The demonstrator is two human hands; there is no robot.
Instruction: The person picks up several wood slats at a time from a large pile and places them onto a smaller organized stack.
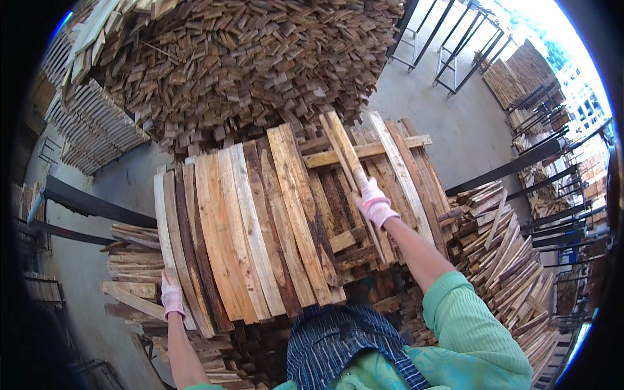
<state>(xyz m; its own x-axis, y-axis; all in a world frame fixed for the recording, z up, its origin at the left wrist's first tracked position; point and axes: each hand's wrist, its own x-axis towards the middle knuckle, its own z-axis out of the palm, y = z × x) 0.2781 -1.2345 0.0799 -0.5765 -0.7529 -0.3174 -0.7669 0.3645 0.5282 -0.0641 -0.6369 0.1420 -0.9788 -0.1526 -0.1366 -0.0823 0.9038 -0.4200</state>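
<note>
On my head feed I saw the right hand [376, 203] wrapped round a plank [342, 144], which slanted over the right part of the board row [224, 234], crossing above a slat [322, 159]. The left hand [171, 294] was at the near end of the leftmost board [162, 221]; I could not tell whether its fingers pinched it. Beyond rose a wood pile [260, 71]

Daylight pours in from two o'clock, where the sky [567, 26] burns out to white glare, while soft, even light bathes the planks [244, 234] in mid-frame. Shadow pools beneath them towards six o'clock, and look, fisheye curvature bows their edges, blue fringes [62, 23] flaring at ten and four o'clock against the black rim [13, 71].
</note>
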